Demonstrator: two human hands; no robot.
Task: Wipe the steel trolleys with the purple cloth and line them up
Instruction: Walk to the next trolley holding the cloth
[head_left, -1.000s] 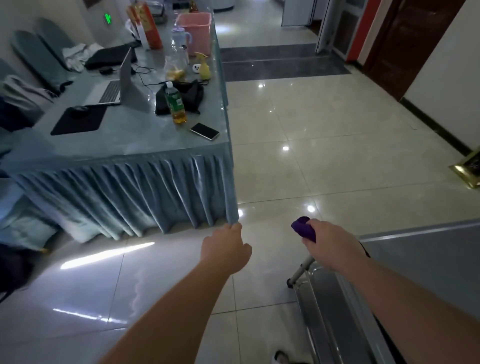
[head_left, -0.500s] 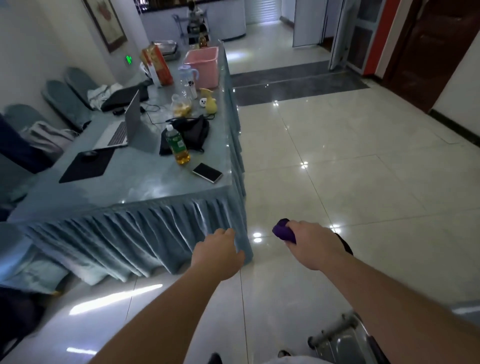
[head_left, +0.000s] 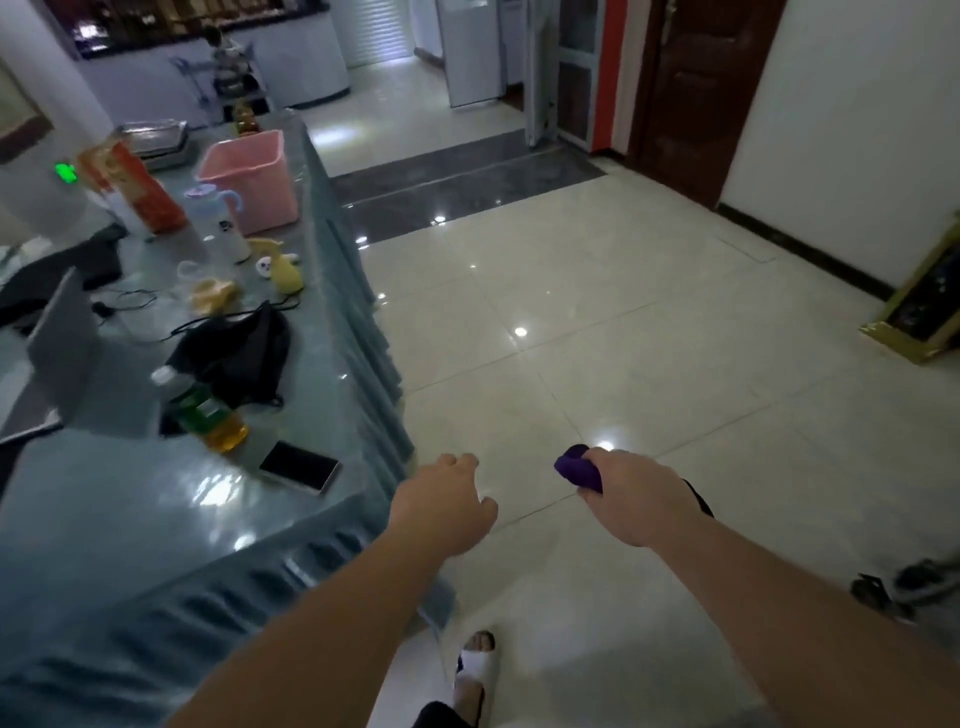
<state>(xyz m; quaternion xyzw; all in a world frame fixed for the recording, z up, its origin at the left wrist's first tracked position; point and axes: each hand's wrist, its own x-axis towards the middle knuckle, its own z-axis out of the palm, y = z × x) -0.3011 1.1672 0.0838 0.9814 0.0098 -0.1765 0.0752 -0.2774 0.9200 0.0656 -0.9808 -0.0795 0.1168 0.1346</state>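
Note:
My right hand (head_left: 631, 499) grips the bunched purple cloth (head_left: 575, 467), which sticks out to the left of the fist above the tiled floor. My left hand (head_left: 447, 506) hangs in the air beside the table corner, fingers loosely curled, holding nothing. A steel trolley (head_left: 228, 85) stands far off at the back, beside a white counter. At the right edge only a trolley wheel (head_left: 904, 590) shows, blurred.
A long table (head_left: 130, 519) with a blue skirted cloth fills the left side; on it lie a phone (head_left: 300, 466), a bottle (head_left: 200, 410), a black bag, a laptop and a pink bin (head_left: 252, 179). Glossy tiled floor stretches ahead. A gold frame (head_left: 919, 312) leans at the right wall.
The view has moved forward past the table corner. The trolley under my right hand has dropped out of the frame except a wheel. My right hand still holds the cloth.

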